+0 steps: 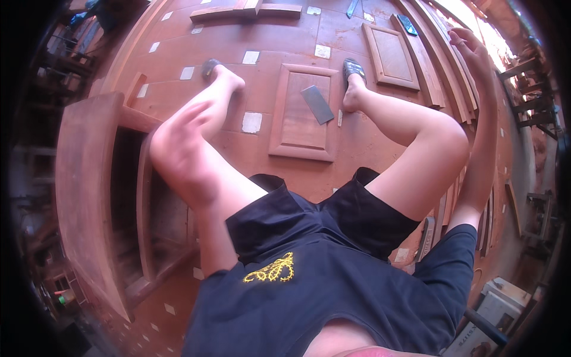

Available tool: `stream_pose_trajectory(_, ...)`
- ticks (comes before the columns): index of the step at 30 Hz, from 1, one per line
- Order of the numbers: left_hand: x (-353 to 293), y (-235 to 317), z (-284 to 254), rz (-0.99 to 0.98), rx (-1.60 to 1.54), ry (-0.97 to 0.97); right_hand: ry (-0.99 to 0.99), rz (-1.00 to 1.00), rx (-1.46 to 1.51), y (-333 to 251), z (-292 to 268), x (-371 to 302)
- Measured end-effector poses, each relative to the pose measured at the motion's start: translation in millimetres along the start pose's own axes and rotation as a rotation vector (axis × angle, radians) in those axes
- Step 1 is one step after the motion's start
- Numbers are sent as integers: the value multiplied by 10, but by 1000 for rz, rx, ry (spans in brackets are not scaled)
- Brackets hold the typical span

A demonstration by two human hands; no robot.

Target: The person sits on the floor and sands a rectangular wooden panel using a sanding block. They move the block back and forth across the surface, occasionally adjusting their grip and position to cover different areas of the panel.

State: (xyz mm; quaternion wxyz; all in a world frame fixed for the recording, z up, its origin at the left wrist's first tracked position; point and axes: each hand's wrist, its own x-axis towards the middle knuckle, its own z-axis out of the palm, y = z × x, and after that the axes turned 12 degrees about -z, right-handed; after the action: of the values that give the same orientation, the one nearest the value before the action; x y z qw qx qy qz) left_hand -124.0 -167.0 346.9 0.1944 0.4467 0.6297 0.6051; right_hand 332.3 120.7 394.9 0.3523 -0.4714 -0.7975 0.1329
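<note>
My left hand (193, 146), blurred, is over my bent left knee with its fingers stretched out and nothing visible in it. Raised at the far right, beyond my right knee, my right hand (473, 50) has loosely bent fingers that stand apart, and it holds nothing I can see. Between my feet a wooden panel door (291, 107) with a raised frame lies flat on the floor. On it rests a thin grey rectangular sheet (318, 106), slanted and apart from both hands.
A wooden cabinet frame (86, 178) stands at my left. Another panel door (391, 56) lies at the right beside long boards (431, 65), which bear a blue phone-like object (407, 24). Wooden pieces (217, 13) lie ahead. A white-and-grey box (493, 312) is at the lower right.
</note>
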Motion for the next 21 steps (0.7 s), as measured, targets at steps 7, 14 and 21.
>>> stream_pose_trajectory(7,-58,-1413,1381,-403,677,-526,-343,-44,133,-224,1536,-272)
stream_pose_trajectory(14,-260,-2469,1996,-640,758,-442,-608,358,-396,-1,3860,-1313)
stream_pose_trajectory(21,-360,-2807,2032,-725,926,-222,-479,547,-316,7,4095,-1507)
